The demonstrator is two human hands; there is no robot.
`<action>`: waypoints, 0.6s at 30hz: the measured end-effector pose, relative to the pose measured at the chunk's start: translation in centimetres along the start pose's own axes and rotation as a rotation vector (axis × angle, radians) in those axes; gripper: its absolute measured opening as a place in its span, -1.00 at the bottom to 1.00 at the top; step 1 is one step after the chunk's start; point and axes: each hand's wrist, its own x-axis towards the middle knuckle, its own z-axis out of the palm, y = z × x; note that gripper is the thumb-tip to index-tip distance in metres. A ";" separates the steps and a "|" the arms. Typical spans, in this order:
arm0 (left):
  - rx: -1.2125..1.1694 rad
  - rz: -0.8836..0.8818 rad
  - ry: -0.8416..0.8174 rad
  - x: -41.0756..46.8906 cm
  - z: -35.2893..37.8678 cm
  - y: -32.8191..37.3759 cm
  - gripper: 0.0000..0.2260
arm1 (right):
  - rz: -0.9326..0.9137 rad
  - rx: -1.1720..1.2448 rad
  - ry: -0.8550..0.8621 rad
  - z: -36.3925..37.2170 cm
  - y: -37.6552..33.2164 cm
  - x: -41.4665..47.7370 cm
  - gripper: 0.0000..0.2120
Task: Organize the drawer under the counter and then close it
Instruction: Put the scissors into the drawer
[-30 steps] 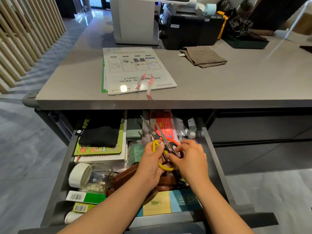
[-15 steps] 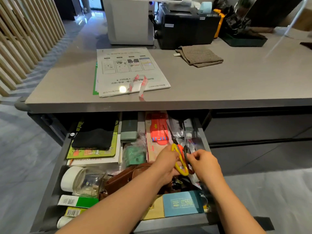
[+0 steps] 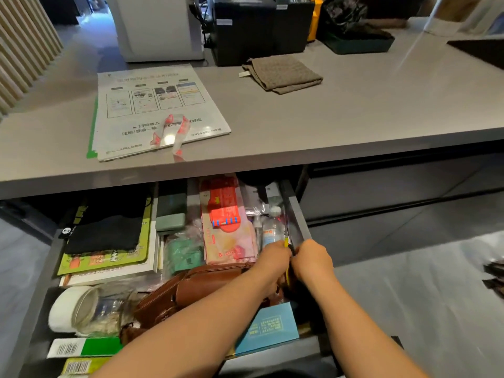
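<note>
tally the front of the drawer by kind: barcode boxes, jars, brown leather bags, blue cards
barcode boxes: 2
jar: 1
brown leather bag: 1
blue card: 1
total: 5

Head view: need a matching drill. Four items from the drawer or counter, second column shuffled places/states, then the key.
1. scissors
2. folded cloth
3. jar
4. brown bag

A. on its side, front left of the drawer
B. on the counter, in front of the black machine
C. drawer middle, right of the jar
D. gripped by left hand and right hand at the drawer's right wall

Pairs: 1-D, 2-B, 3-A, 4-C
</note>
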 end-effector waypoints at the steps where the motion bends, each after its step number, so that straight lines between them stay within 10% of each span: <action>1: -0.008 0.017 0.008 0.2 0.1 0.1 -0.74 | -0.005 -0.010 0.001 0.0 0.0 0.0 -0.81; 18: 0.159 -0.117 0.109 1.9 1.2 -0.6 -0.78 | -0.182 -0.159 -0.120 -1.4 0.3 -0.3 -0.90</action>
